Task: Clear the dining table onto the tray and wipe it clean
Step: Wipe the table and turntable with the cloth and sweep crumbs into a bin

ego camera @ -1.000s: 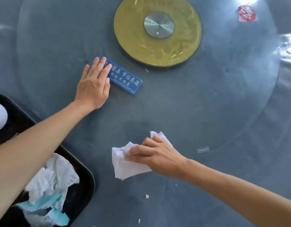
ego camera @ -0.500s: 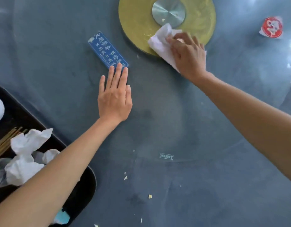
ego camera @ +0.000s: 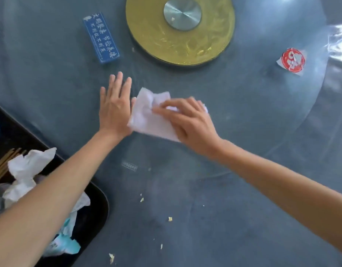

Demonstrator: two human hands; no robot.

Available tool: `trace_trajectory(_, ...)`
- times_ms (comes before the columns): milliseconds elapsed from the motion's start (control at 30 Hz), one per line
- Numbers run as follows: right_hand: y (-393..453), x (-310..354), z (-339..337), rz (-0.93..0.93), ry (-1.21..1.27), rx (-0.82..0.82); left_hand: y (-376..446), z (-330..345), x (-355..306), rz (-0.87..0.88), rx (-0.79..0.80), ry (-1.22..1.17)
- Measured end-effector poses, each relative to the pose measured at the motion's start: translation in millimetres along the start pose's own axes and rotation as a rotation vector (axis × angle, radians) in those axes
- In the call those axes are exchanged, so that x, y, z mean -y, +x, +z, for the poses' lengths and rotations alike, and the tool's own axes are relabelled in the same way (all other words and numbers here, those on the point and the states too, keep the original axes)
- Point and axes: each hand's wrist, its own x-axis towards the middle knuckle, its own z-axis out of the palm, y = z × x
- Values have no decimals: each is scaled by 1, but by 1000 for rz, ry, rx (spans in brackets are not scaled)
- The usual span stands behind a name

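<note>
white tissue (ego camera: 147, 116) on the glass counter (ego camera: 243, 116) under the right hand (ego camera: 187, 122), fingers curled gripping it; left hand (ego camera: 114, 108) flat, fingers straight, beside it; crumbs (ego camera: 170, 219) nearer; black tray (ego camera: 97, 205) of crumpled napkins at left; gold turntable (ego camera: 205, 45), blue sign (ego camera: 100, 38) beyond

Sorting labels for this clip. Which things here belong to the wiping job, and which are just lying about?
Job: right hand, tissue, left hand, glass top, crumbs, tray.
Lying about: blue sign, gold disc, red sticker.
</note>
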Motion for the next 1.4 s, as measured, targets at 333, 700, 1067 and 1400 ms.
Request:
trace_trajectory(333,83,-102,13,414,-448,77,-20,26,-11,-38,-78,75)
trace_trajectory(700,-65,73,44,-140,71,234,30,-16,55,143,9,69)
trace_trajectory(1067,124,-145,-15,631,-302,5,-15,17,-17,72,-6,58)
trace_trajectory(1400,-51,44,66,-205,-67,220,33,-7,54,184,8,80)
